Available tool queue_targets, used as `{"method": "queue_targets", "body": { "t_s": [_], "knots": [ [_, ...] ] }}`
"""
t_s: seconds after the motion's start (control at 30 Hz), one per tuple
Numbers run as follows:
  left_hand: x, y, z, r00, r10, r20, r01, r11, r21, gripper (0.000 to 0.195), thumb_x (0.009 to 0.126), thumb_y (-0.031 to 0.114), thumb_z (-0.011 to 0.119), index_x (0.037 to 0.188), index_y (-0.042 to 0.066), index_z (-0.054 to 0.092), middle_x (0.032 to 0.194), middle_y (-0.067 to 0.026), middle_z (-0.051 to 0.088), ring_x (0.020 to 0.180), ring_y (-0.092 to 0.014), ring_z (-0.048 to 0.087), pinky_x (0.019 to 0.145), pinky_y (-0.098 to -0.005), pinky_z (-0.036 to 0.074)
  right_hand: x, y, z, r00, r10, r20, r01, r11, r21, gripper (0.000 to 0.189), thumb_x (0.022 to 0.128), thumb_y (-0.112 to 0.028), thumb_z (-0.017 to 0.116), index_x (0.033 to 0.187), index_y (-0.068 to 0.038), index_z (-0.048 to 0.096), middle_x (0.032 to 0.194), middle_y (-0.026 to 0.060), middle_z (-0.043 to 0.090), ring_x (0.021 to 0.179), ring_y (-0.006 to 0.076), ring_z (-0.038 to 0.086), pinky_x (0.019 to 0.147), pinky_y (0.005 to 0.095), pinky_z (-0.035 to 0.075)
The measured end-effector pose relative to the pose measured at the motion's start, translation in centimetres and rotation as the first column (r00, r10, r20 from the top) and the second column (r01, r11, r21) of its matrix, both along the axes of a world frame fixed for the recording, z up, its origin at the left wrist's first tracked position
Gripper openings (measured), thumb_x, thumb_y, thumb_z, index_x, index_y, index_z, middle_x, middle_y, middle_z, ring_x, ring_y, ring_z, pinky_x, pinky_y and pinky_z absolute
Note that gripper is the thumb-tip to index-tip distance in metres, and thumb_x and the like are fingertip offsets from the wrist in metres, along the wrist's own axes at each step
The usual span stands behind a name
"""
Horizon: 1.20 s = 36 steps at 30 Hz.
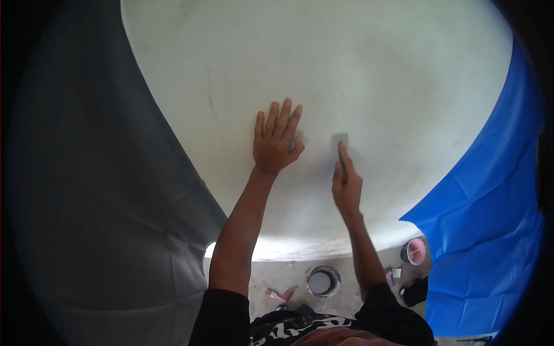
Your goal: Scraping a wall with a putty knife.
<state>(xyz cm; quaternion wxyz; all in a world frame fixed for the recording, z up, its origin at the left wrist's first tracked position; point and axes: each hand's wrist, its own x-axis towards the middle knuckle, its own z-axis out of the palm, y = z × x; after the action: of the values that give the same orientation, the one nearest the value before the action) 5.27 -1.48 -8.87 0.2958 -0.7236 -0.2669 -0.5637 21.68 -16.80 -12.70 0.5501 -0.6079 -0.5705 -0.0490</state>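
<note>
My left hand (277,138) lies palm down on a large white wall-like surface (381,78), its fingers spread and nothing in its grasp. To the right of it, my right hand (347,186) grips what looks like a putty knife (340,138). The index finger stretches along the tool toward its flat greyish blade, which meets the surface. Most of the handle is hidden inside the fist. Faint streaks and dull patches mark the pale surface around both hands.
A grey sheet (130,225) borders the surface on the left, a creased blue tarp (480,242) on the right. On the concrete floor stand a bucket (323,281) of greyish material and a pink-lined bucket (415,252) with a stick. Two paintbrushes (279,295) lie nearby.
</note>
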Motion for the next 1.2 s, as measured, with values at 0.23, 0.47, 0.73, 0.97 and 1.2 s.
{"method": "queue_targets", "body": {
  "t_s": [0.23, 0.47, 0.73, 0.97, 1.2],
  "knots": [
    [-0.4, 0.2, 0.0, 1.0, -0.022, 0.011, 0.022, 1.0, 0.0, 0.058, 0.091, 0.026, 0.053, 0.149, 0.019, 0.06, 0.162, -0.0062, 0.047, 0.152, -0.028, 0.039, 0.125, -0.054, 0.026, 0.2, 0.6, -0.5, 0.995, -0.032, -0.089, 0.042, 0.993, 0.113, 0.05, 0.109, -0.013, 0.053, 0.159, -0.012, 0.045, 0.083, 0.0158, 0.066, 0.054, 0.0104, 0.038, 0.052, 0.027, 0.035],
    [-0.6, 0.2, -0.2, 0.998, -0.057, 0.025, 0.058, 0.998, -0.027, 0.058, 0.092, 0.026, 0.053, 0.149, 0.02, 0.06, 0.161, -0.0045, 0.047, 0.152, -0.026, 0.04, 0.125, -0.0517, 0.026, -0.1, 1.1, 1.8, 0.994, -0.084, 0.066, 0.076, 0.991, 0.108, 0.052, 0.108, -0.008, 0.052, 0.159, -0.013, 0.045, 0.064, 0.0124, 0.052, 0.051, 0.0148, 0.036, 0.051, 0.0284, 0.036],
    [-0.2, 0.7, -0.2, 0.999, -0.048, 0.02, 0.048, 0.999, -0.021, 0.057, 0.093, 0.027, 0.052, 0.149, 0.022, 0.06, 0.161, -0.0024, 0.048, 0.152, -0.025, 0.04, 0.125, -0.0503, 0.027, -2.7, 1.9, -4.7, 0.996, -0.082, 0.042, 0.081, 0.997, 0.008, 0.062, 0.103, -0.006, 0.057, 0.162, -0.015, 0.039, 0.058, 0.0117, 0.049, 0.048, 0.0193, 0.047, 0.052, 0.0312, 0.043],
    [-0.5, 1.1, -0.7, 0.999, -0.027, 0.018, 0.028, 0.999, -0.022, 0.059, 0.093, 0.031, 0.051, 0.151, 0.023, 0.058, 0.161, -0.0011, 0.049, 0.15, -0.022, 0.042, 0.125, -0.0486, 0.028, -7.6, 2.1, -9.3, 0.995, -0.002, -0.097, -0.013, 0.989, -0.149, 0.069, 0.1, -0.003, 0.06, 0.164, -0.011, 0.033, 0.069, 0.012, 0.065, 0.051, 0.0211, 0.056, 0.056, 0.0325, 0.049],
    [-0.6, 1.0, -0.7, 0.998, -0.059, -0.01, 0.058, 0.998, -0.024, 0.057, 0.092, 0.031, 0.051, 0.148, 0.021, 0.061, 0.16, -0.0043, 0.049, 0.151, -0.027, 0.042, 0.124, -0.0526, 0.028, -3.7, 1.7, -5.5, 0.994, -0.083, -0.075, 0.077, 0.994, -0.076, 0.058, 0.103, 0.0, 0.054, 0.159, -0.008, 0.042, 0.114, 0.025, 0.073, 0.06, 0.023, 0.059, 0.06, 0.032, 0.05]
  ]
}}
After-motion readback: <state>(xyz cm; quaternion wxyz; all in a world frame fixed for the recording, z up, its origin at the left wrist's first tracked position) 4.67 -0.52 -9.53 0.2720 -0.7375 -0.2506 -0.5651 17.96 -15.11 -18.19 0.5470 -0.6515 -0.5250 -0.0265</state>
